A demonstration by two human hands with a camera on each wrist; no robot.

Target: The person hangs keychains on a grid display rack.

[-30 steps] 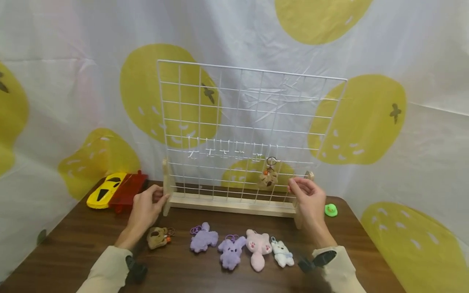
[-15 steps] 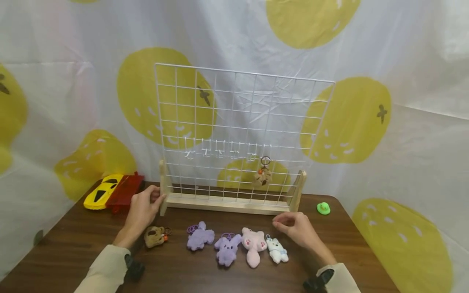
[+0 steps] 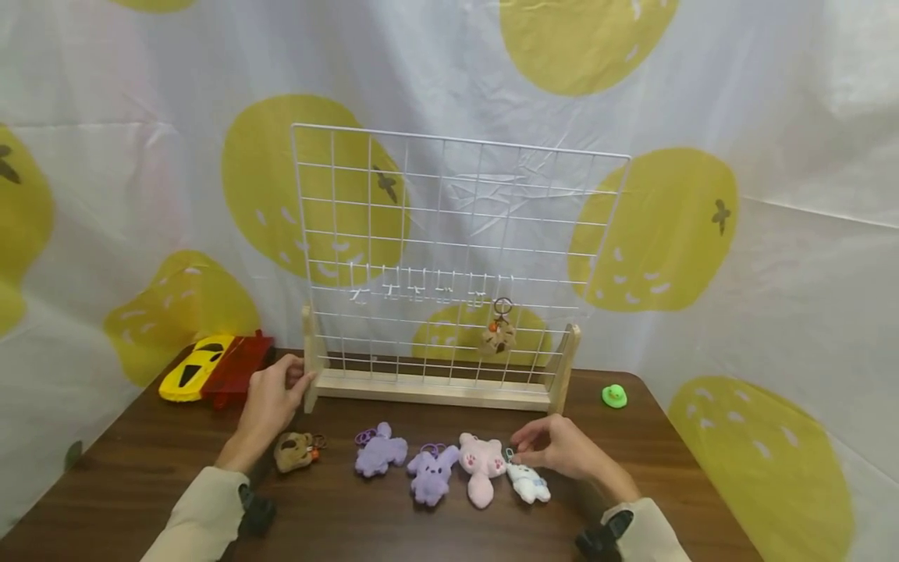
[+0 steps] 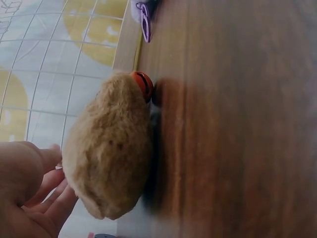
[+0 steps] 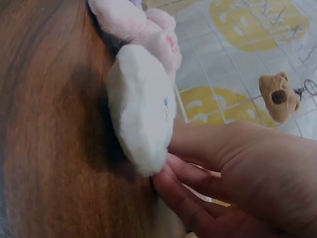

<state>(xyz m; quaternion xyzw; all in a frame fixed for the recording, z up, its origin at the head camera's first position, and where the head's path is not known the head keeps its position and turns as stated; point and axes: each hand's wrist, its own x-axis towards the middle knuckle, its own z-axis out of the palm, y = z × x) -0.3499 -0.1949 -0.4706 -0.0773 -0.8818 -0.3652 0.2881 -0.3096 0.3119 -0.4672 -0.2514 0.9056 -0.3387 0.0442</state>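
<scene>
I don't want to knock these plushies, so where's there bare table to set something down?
The table is bare in front of the plush row, between the sleeves, and on the right, between the green duck, the right forearm and the table's edge. Crowded: the right grip, pink plush and white plush close together; the left grip between yellow car and wooden stand.

Left arm: a plain, light cream-beige sleeve (image 3: 197,519) is worn, with soft creases shown along its length. A black wrist device (image 3: 260,515), small and block-like, is fitted at the cuff. The left grip (image 3: 272,394) is bare, as is the adjoining stretch of forearm.

Right arm: a second sleeve (image 3: 652,532) of the same pale fabric is worn. At its cuff, a dark rounded band (image 3: 621,521) and a black block (image 3: 593,543) are noted. The right grip (image 3: 562,447) is likewise uncovered.
</scene>
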